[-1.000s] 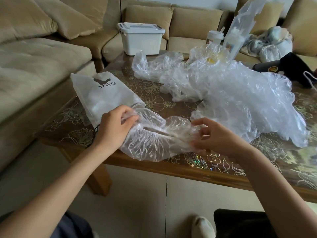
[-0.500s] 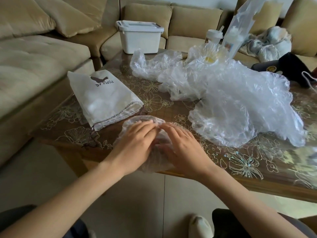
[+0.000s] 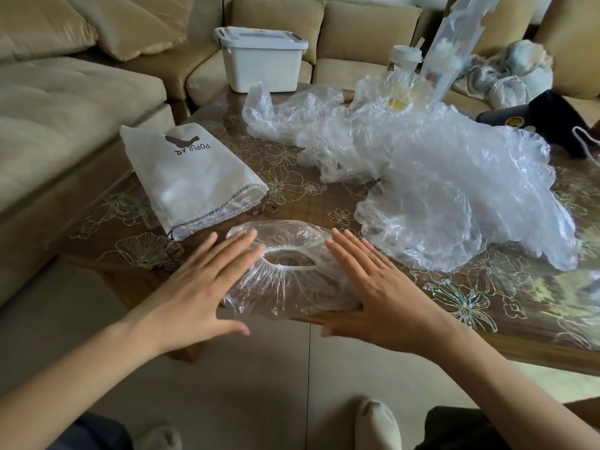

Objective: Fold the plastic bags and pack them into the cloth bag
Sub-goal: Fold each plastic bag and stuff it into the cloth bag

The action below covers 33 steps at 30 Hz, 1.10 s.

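Counted two hands at the near edge of the table (image 3: 487, 323), both spread flat with straight fingers, gripping nothing. Found the left hand (image 3: 201, 287) resting on the left side of one clear plastic bag (image 3: 285, 287) and the right hand (image 3: 380, 297) on its right side, apart from each other, with the bag's gathered elastic opening showing between them. Found that bag flattened on the table, right at the front edge. Just beyond the left hand's fingertips, found one white cloth bag (image 3: 191, 177) lying flat, hemmed end towards the hands, drawstring trailing. Read "POPULAR" on it, upside down from here, beside a dark bird-like mark. Further right, found a heap of crumpled plastic bags (image 3: 448, 190); could not count them. Past those, made out one capped bottle (image 3: 406, 56), one black object (image 3: 552, 121) at the right, and one white lidded box (image 3: 263, 60) on the beige sofa (image 3: 65, 102).
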Tool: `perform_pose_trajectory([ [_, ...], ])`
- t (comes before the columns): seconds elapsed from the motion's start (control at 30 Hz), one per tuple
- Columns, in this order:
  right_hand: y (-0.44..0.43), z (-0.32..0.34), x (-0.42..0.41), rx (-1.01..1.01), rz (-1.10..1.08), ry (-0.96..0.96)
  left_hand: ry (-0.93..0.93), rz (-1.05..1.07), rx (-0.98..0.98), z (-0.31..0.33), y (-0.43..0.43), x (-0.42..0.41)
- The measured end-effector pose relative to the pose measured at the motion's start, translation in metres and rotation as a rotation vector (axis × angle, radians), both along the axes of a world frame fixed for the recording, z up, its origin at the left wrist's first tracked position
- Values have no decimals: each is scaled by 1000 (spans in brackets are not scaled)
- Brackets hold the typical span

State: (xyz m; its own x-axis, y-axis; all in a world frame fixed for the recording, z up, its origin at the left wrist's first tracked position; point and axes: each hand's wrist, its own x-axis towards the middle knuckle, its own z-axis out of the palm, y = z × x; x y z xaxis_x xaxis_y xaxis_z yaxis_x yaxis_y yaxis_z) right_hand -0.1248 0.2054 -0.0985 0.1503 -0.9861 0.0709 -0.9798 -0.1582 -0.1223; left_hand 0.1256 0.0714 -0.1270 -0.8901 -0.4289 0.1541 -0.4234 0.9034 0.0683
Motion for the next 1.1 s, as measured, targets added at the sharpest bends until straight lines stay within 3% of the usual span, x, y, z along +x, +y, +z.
perform_pose_trajectory([
  [0.2, -4, -19, 11, -213, 80, -28, 106, -85, -57, -14, -3, -7],
  [0.27, -3, -17, 13, -204, 60, -132, 198, -111, 48, -12, -4, -5],
  [0.43, -9, -5, 11, -177, -8, -440, 460, 26, 547, 18, -5, 2],
  [0.57, -23, 9, 10, -132, -289, -716, 639, 260, 526, 23, -16, -12],
  [0.63, -35, 10, 9, -215, -400, -712, 642, 409, 366, 23, -14, -26],
  [0.73, -52, 7, 13, -243, -535, -639, 477, 607, 82, 29, -2, -49],
  [0.9, -59, 4, 27, -212, -573, -283, 241, 777, 64, 30, 1, -65],
  [1.0, -59, 4, 27, -188, -549, -193, 454, 715, 259, 32, -4, -65],
  [1.1, -55, 11, 19, -165, -486, -233, 771, 661, 788, 49, -8, -59],
])
